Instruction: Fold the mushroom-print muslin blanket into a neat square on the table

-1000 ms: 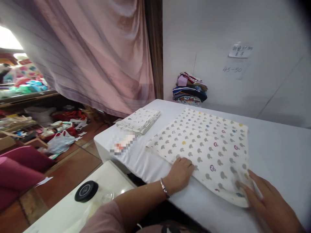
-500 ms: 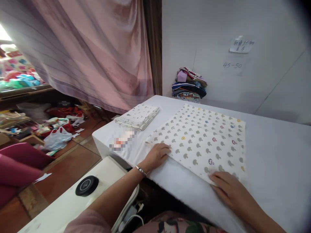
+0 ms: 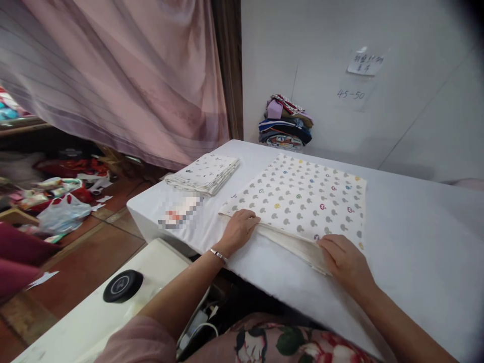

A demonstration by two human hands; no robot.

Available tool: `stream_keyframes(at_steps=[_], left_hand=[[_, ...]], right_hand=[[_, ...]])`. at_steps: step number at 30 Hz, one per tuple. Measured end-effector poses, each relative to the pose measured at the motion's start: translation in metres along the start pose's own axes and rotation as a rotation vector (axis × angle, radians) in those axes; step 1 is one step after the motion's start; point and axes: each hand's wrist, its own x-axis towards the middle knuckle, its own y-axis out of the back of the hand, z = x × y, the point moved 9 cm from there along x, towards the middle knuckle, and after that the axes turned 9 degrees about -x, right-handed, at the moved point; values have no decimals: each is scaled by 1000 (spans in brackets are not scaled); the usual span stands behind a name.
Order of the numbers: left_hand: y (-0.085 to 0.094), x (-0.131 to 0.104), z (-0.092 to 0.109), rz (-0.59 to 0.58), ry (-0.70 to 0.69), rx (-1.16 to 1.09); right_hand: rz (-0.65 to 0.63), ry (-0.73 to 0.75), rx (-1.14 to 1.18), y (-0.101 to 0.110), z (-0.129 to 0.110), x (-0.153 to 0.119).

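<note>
A white cloth (image 3: 291,194) printed with grey and coloured mushroom shapes lies spread on the white-covered table (image 3: 408,242). At its near right corner my right hand (image 3: 342,257) pinches the top layer and lifts it a little. Under that raised edge a plain pale layer (image 3: 298,247) shows. My left hand (image 3: 239,229), with a bracelet at the wrist, rests on the near left part of the cloth, fingers closed at its edge. Whether its fingertips grip the fabric is hard to see. Left of the cloth lies a folded stack of printed white cloth (image 3: 204,172).
A blurred-out flat item (image 3: 179,212) lies near the table's left edge. Below it stands a cream surface with a round black object (image 3: 123,286). Folded clothes (image 3: 285,123) are piled against the wall. A pink curtain (image 3: 162,75) hangs behind, with bags (image 3: 64,214) on the floor.
My right hand has raised the near edge of the mushroom-print cloth and shifted it away from me, exposing the layer beneath. My left hand stays at the left edge. The camera view has turned slightly.
</note>
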Motion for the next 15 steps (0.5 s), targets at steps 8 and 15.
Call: stream_keyframes(at_steps=[8, 15], left_hand=[[-7, -5, 10, -97, -33, 193], [3, -1, 8, 7, -46, 177]], right_hand=[[-203, 160, 64, -26, -28, -11], [-42, 48, 12, 6, -6, 6]])
